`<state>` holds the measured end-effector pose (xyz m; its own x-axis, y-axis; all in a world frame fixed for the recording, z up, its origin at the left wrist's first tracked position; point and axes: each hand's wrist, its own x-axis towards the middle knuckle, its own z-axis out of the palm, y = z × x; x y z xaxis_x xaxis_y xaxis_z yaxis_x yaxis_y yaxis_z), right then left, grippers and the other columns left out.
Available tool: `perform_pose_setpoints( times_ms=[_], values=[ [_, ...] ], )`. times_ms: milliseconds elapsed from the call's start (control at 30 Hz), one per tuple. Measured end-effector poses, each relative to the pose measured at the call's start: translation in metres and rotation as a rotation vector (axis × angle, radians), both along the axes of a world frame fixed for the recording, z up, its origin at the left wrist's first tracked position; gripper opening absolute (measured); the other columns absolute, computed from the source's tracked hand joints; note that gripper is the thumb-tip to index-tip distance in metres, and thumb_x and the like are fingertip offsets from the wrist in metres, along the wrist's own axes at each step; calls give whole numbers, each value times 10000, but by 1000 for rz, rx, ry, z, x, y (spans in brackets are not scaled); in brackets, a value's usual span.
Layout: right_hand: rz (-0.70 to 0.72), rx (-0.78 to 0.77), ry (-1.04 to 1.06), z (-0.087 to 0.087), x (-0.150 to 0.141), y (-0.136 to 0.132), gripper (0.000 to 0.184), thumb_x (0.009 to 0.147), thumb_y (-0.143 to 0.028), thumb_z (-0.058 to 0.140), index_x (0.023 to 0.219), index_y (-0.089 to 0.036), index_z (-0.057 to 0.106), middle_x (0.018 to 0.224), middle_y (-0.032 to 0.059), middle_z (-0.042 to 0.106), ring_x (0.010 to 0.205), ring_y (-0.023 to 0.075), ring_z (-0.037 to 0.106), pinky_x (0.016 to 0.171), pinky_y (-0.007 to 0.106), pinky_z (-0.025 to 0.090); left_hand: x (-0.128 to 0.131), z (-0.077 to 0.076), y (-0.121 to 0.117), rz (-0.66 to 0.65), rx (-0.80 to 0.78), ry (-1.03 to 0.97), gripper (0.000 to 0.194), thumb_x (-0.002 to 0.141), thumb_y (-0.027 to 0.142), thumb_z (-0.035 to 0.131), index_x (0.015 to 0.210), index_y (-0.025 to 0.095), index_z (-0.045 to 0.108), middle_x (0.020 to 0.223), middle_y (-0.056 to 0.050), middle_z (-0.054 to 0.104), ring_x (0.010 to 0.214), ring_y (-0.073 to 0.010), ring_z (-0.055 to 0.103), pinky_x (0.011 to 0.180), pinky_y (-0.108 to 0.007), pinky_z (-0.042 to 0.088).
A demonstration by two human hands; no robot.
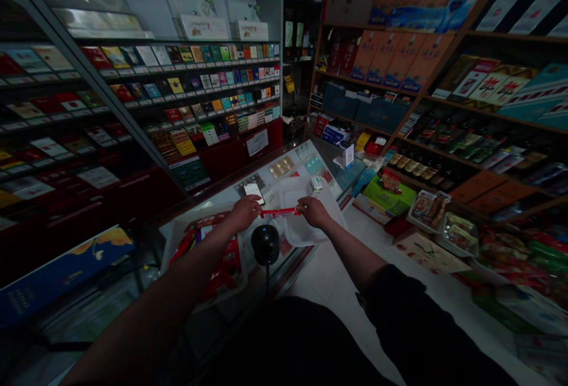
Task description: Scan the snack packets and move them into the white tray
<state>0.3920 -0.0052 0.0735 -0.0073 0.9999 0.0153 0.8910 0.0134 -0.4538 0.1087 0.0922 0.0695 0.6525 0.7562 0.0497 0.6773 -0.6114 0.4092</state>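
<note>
A narrow red packet (pixel 281 212) is stretched level between my two hands. My left hand (pixel 245 213) pinches its left end, and my right hand (pixel 313 213) pinches the right end; both are closed. Beneath the packet and my right hand stands a translucent white bin (pixel 306 237), with a small white-and-green box (pixel 316 184) at its far side. Under my left forearm is another white bin (pixel 244 288), holding red packages (pixel 228 256). A black rounded device (pixel 265 244) on a cable sits between the bins. Just beyond my left hand lies a white-faced flat object (pixel 254 192).
The glass counter (pixel 208 196) runs diagonally ahead of me. Cigarette shelves (pixel 213 81) line the left wall. Wooden shelves with cartons (pixel 399 54) and bottles (pixel 457 137) rise on the right. Food boxes (pixel 388 193) stand along the tiled floor (pixel 368 250). A blue box (pixel 66 273) lies lower left.
</note>
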Motion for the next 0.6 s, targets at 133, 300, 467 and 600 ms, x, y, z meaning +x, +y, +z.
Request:
perform_pose_setpoints(
  times_ms=[133, 300, 467, 600],
  values=[
    [-15, -5, -4, -5, -6, -1, 178, 996, -195, 601, 899, -171, 749, 1173, 103, 770, 1138, 203, 682, 974, 266, 446, -5, -11, 2, 29, -17, -12, 214, 901, 263, 593, 875, 221, 801, 1486, -58, 643, 1365, -243, 584, 1219, -414, 419],
    [-33, -11, -12, -8, -10, 0, 199, 991, -177, 588, 866, -171, 743, 1091, 99, 777, 1066, 203, 688, 918, 267, 446, -9, -19, 4, 29, -32, -17, 210, 865, 224, 604, 931, 211, 804, 1451, -79, 672, 1339, -251, 610, 1185, -425, 457],
    [-38, -3, -22, -10, -12, 1, 175, 984, -179, 595, 893, -163, 745, 1047, 98, 772, 1046, 205, 677, 903, 268, 430, -8, -14, 2, 22, -29, -3, 228, 893, 248, 578, 857, 231, 803, 1451, -65, 666, 1362, -255, 586, 1217, -460, 406],
    [-43, -5, -20, -12, -14, 3, 170, 985, -184, 606, 916, -156, 758, 1084, 106, 776, 1071, 205, 680, 927, 267, 430, -7, -12, 0, 43, -37, 12, 239, 906, 260, 569, 860, 233, 803, 1487, -56, 636, 1379, -257, 569, 1231, -469, 381]
  ],
)
